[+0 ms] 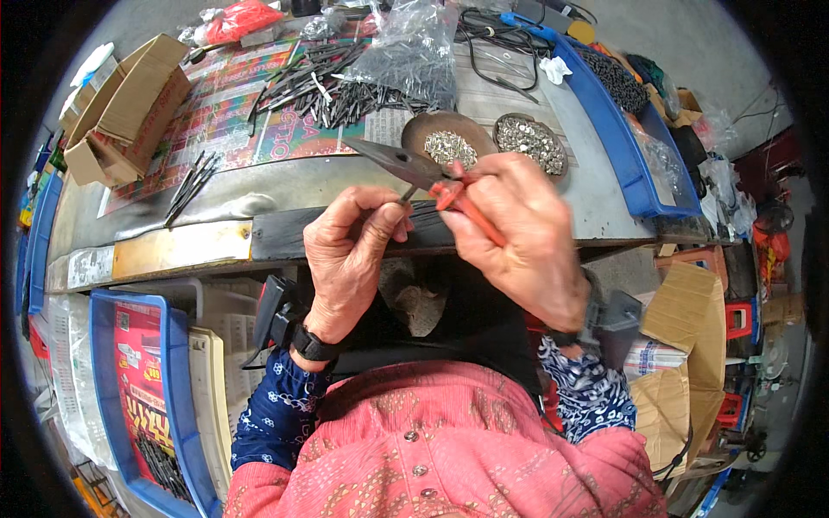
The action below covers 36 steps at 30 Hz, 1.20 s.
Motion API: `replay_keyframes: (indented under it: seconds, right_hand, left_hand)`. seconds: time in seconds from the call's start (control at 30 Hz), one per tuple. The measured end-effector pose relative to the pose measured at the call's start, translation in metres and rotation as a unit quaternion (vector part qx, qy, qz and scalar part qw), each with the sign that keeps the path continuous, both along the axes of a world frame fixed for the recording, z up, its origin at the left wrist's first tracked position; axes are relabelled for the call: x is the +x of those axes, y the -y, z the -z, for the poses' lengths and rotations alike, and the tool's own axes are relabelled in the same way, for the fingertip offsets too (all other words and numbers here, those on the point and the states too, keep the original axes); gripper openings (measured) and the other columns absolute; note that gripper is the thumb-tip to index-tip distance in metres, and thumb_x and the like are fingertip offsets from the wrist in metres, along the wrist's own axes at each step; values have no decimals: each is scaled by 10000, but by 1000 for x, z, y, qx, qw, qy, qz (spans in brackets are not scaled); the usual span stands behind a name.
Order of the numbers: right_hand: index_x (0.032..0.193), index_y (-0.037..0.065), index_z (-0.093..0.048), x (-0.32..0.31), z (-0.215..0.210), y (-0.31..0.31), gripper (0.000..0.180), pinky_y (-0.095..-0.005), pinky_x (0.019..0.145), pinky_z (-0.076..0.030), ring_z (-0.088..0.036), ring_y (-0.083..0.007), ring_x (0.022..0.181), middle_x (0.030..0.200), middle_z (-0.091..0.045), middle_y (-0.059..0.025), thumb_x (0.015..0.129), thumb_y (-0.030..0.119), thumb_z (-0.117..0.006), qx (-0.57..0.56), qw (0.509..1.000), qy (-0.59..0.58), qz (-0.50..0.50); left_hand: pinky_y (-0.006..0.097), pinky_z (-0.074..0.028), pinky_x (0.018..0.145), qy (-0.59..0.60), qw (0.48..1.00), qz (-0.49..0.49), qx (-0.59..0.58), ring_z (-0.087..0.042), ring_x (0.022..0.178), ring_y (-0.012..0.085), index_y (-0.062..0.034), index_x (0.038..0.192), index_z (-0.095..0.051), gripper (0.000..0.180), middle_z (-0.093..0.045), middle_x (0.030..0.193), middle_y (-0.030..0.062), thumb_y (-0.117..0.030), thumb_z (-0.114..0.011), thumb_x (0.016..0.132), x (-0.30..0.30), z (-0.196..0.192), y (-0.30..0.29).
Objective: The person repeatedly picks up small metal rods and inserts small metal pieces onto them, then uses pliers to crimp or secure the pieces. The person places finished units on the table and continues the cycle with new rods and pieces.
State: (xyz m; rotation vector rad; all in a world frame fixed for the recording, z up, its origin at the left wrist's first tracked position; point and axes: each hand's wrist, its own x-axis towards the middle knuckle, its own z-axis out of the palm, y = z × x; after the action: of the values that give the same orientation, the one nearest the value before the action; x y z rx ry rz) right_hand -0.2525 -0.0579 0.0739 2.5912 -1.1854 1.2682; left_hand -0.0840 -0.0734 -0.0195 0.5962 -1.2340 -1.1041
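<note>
Item: long-nose pliers [414, 166], orange grips, held above the counter [199, 246] edge at frame centre; right hand [518, 237] fingers wrapped tight round the grips, steel jaws pointing to 10 o'clock. Judged rigid, moderately light, best taken by the grips. Left hand [350, 250] fingers pinch a thin dark pin [406, 197], stiff, small, likely easy to drop. Nearby: two round dishes of small silvery parts [531, 142] at 1 o'clock; loose dark pins [324, 86] at 12; cardboard box [121, 108] at 10; blue tray [617, 129] at 2. Nothing stands between the hands and the dishes.
</note>
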Motion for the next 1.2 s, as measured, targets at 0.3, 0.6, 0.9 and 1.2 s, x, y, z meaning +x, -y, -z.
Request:
replay_keyframes:
  seconds: [0.3,0.6,0.9,1.2]
  right_hand:
    - [947,-14,-603,2,4,-6,163,-346,800,-494,-612,-287,881,1013,-591,-163,811,50,-664,2,996,-85,28]
    - [924,14,-644,-39,10,-8,144,-343,686,-491,-605,-272,771,888,-584,-128,825,105,-697,-29,990,56,122]
    - [860,-4,-611,-122,55,9,347,-413,683,-442,-551,-309,783,833,-578,-134,885,340,-656,13,890,16,456]
    - [907,28,-647,-162,91,30,276,-469,759,-472,-571,-349,945,941,-593,-148,802,280,-690,39,816,-117,565]
  left_hand:
    - [210,-473,650,-9,1000,0,-3,-560,700,81,36,937,-619,66,-645,818,47,-27,-612,919,-1,0,0]
    - [282,-476,720,-7,1000,12,9,-540,712,132,43,940,-595,125,-599,811,71,-81,-582,946,-1,-1,0]
    - [219,-476,663,-22,1000,8,0,-566,701,92,34,958,-606,75,-641,839,57,-35,-585,938,0,-6,-2]
    - [161,-361,534,109,993,-11,54,-465,615,24,16,949,-617,97,-590,732,3,-74,-584,951,0,-20,-23]
